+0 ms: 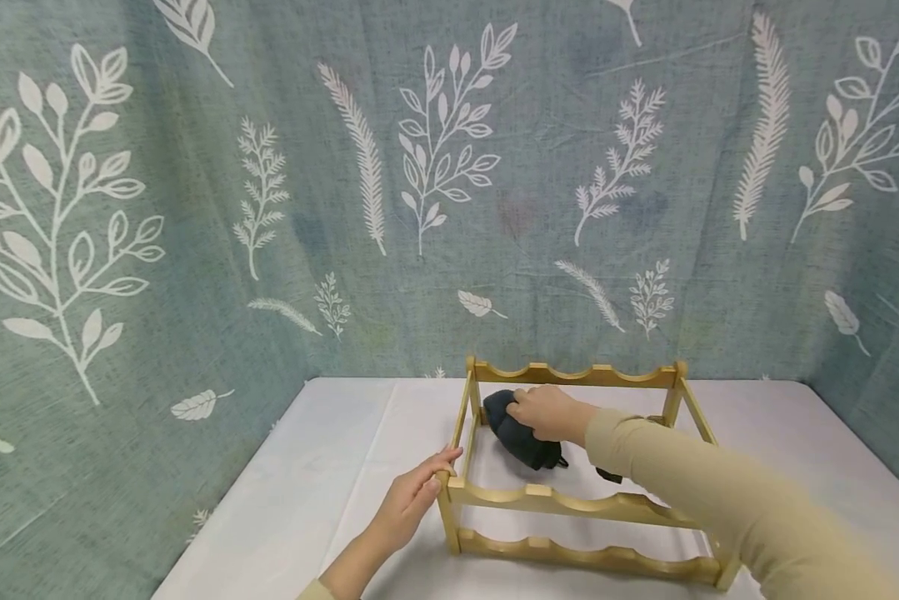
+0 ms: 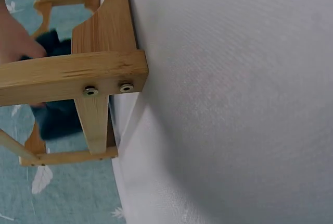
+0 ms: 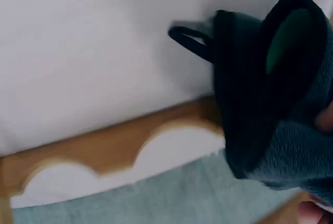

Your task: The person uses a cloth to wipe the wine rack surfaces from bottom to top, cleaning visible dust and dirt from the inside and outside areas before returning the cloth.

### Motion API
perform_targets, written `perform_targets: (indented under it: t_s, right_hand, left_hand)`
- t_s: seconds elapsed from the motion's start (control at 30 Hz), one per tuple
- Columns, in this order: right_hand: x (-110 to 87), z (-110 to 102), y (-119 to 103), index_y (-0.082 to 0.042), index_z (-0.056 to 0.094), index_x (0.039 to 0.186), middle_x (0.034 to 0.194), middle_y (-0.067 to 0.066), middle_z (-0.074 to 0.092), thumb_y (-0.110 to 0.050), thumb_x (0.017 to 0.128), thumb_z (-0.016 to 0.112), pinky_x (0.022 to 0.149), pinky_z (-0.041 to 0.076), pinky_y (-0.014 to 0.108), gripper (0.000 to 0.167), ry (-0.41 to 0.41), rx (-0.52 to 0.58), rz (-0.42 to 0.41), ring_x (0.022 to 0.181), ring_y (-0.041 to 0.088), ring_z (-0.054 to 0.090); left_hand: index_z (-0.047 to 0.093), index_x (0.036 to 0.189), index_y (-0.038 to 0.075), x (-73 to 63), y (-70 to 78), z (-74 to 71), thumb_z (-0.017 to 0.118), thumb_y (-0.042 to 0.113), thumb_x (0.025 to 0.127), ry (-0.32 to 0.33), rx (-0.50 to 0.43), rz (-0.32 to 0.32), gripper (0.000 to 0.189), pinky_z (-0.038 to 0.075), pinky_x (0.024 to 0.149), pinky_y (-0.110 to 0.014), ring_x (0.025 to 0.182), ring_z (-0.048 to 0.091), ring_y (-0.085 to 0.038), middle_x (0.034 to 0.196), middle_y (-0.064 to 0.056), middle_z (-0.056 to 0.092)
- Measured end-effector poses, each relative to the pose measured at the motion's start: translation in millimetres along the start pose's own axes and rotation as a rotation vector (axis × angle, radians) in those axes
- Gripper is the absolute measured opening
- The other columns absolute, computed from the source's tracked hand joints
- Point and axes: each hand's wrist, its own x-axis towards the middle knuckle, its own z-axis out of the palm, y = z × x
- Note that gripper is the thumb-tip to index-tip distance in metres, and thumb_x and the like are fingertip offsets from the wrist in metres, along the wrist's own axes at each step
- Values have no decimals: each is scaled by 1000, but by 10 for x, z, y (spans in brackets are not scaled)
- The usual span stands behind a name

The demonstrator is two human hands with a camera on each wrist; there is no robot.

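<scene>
My right hand [image 1: 550, 412] grips a dark teal fabric piece [image 1: 520, 437] from above, within the left part of the wooden rack's frame. In the right wrist view the fuzzy fabric [image 3: 302, 148] has black edging, a fold with green inside, and a small black loop [image 3: 192, 41] sticking out. My left hand [image 1: 415, 496] holds the front left corner of the light wooden rack [image 1: 535, 498], with fingers over the top rail. The left wrist view shows the rack's corner [image 2: 117, 73] close up, with the fabric [image 2: 57, 120] behind the rail.
Scalloped rails run along the rack's front and back, on two levels. It stands on a white-covered table [image 1: 359, 433]. Behind and beside the table hangs a teal curtain [image 1: 449, 308] with white leaf prints. My right sleeve [image 1: 719, 475] crosses over the rack's right side.
</scene>
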Motion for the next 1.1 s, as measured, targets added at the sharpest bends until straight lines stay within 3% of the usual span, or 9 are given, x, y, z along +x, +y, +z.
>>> perform_targets:
  t_s: [0.13,0.37,0.53,0.73,0.83,1.0,1.1]
  right_hand:
    - [222,205,-134,-18,63,105,93,2,58,-13,85,64,58,49,26,21,56,-115,-65,72,17,57]
    - [288,376,-126,-26,66,102,92,-1,58,-13,84,64,57,49,26,22,2,-187,-17,72,16,56]
    - [155,375,-11,-24,66,102,92,0,59,-10,83,65,59,49,27,24,-12,-117,-48,73,17,56]
    - [-17,367,146,-26,66,108,99,-1,61,-7,80,69,71,51,27,34,-129,36,-66,83,18,60]
    - [-159,360,242,-25,68,101,93,-4,62,-5,79,69,73,50,28,29,-186,112,-68,81,16,59]
    - [-441,310,413,-19,67,81,76,-5,60,2,77,67,63,45,26,22,-252,232,-27,67,12,50]
    - [-593,265,491,-17,68,82,78,-4,60,6,76,65,62,42,26,24,-309,309,27,67,12,47]
  left_hand:
    - [55,103,13,-12,8,21,40,-1,93,-3,79,72,23,26,109,-29,128,40,-26,127,-10,55]
    - [55,102,13,-24,-26,68,35,13,99,24,164,157,21,30,105,-37,119,43,-30,120,-5,57]
    - [55,99,14,-20,-38,54,27,25,101,57,205,177,30,34,97,-38,113,45,-24,116,-2,59]
    - [56,97,14,-50,-18,12,23,31,101,59,241,158,37,36,94,-39,110,47,-21,114,-6,60]
    - [55,98,15,-49,-3,11,21,32,101,51,252,139,38,37,92,-39,109,46,-19,115,-6,60]
    - [55,99,16,-47,6,6,22,32,101,50,247,125,37,39,90,-38,109,46,-18,116,-5,60]
    - [56,100,15,-49,6,9,23,33,101,50,233,121,37,39,91,-37,109,46,-17,117,-4,60]
